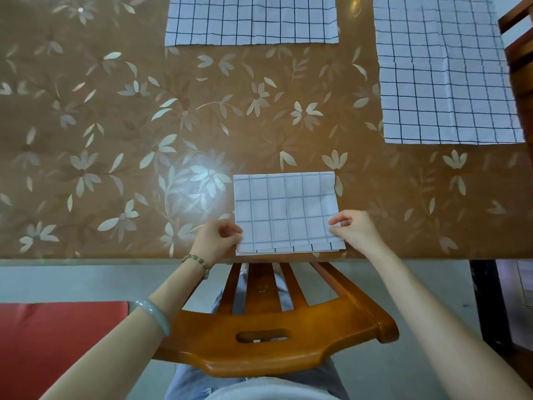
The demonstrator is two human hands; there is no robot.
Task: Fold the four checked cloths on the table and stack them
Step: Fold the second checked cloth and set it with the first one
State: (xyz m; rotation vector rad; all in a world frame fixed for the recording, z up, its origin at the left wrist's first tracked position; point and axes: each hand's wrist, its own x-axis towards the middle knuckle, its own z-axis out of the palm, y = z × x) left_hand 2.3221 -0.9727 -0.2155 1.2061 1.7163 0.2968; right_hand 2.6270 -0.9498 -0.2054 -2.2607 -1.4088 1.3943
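A folded white cloth with dark checks (284,210) lies at the table's near edge. My left hand (217,236) pinches its near left corner. My right hand (353,228) pinches its near right corner. A second checked cloth (251,20) lies flat at the far middle, cut off by the top of the view. At the far right, a checked cloth (415,105) lies spread flat. A smaller checked layer (458,27) shows on its upper part; whether this is a separate cloth I cannot tell.
The table (115,125) has a brown cover with a pale flower print. A wooden chair back (274,327) stands between me and the table edge. A red cushion (57,342) is at the lower left. Another wooden chair (519,53) stands at the right edge.
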